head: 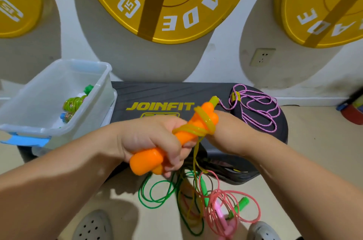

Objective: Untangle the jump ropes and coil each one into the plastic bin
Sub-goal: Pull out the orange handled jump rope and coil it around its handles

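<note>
Left of the step platform (161,92) the plastic bin (98,90) is sitting. Before the platform the left hand (149,137) is pressing its grip round the orange handles (145,163). The right hand (233,131), grip hidden, is seemingly coiling the yellow cord (204,120). Next: tucking, binning.

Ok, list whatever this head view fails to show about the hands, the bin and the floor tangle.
Head view: fingers of the right hand, hidden behind the orange handles and yellow rope wraps; its grip is unreadable.
Head view: lower contents of the plastic bin, blurred by its translucent near wall; rope count unclear.
Head view: floor tangle of green rope and pink rope, cut off by the bottom edge; crossings too fine to trace.
</note>
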